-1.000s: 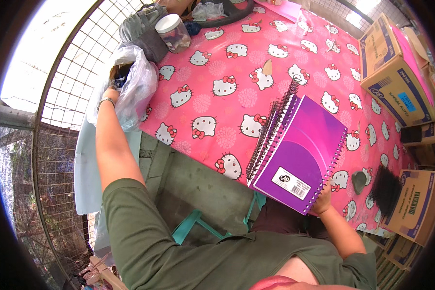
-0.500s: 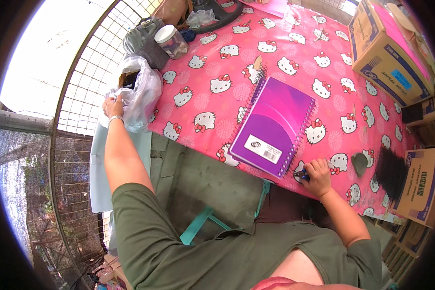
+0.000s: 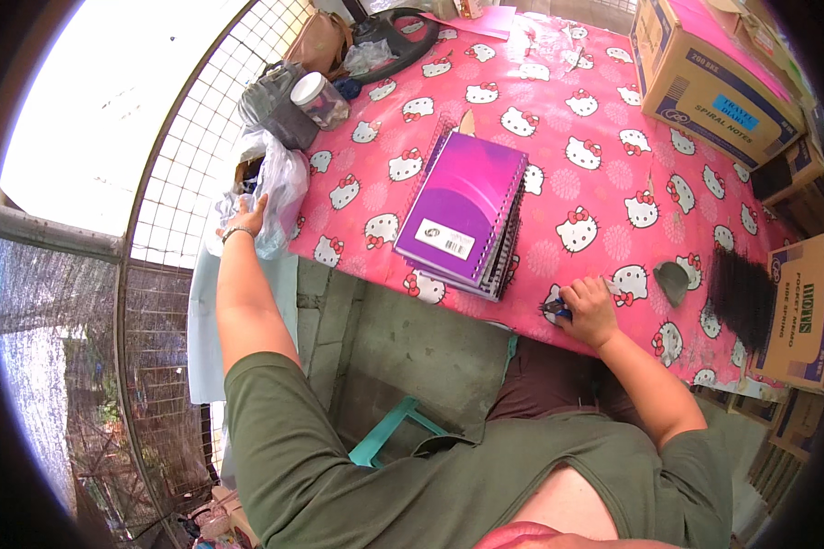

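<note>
My left hand [image 3: 245,220] is open, its fingers spread against the white plastic bag [image 3: 286,188] at the table's left edge. Something dark shows in the bag's mouth. Close to the table's front edge, my right hand [image 3: 590,311] is closed around a small tool with dark blue handles [image 3: 559,311]; its exact kind is mostly hidden by the fingers. Between the hands lies a stack of spiral notebooks [image 3: 462,206], unevenly piled. The top one has a purple and pink cover with a white label, and its coil runs along the right side. Neither hand touches the stack.
The table has a pink cat-patterned cloth [image 3: 572,188]. Behind the bag stand a white-lidded clear jar [image 3: 320,101], a grey bag [image 3: 279,105] and a brown bag [image 3: 320,44]. At the right are cardboard boxes [image 3: 719,96], black coils [image 3: 740,297] and a grey-green piece [image 3: 672,284].
The notebook stack has shifted left on the cloth and its lower books show more at the right. My left hand's fingers have spread on the bag. The whole view has shifted slightly.
</note>
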`<state>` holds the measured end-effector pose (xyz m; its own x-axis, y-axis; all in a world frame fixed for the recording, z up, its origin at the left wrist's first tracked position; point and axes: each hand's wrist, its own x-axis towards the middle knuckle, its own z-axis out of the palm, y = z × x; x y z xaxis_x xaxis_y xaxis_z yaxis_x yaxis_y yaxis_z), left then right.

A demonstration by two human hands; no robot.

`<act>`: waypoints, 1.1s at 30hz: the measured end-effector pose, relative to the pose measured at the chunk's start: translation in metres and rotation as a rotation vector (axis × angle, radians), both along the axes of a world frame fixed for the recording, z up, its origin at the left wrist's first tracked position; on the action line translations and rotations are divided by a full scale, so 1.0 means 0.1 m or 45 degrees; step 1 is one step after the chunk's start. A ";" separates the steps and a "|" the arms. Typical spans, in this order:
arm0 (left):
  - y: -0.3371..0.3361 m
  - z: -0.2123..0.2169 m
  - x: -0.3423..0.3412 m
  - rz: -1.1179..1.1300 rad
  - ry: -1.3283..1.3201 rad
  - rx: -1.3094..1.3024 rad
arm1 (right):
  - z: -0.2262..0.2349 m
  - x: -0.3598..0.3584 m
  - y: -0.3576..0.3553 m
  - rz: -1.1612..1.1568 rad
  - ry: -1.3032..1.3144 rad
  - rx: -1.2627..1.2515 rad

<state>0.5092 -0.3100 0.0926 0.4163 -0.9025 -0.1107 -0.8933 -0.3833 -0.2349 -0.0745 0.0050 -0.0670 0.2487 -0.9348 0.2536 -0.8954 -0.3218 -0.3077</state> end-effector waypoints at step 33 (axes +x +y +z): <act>2.39 0.84 -2.54 -0.929 1.524 -0.853 | 1.19 0.24 -0.25 0.213 -0.882 -0.157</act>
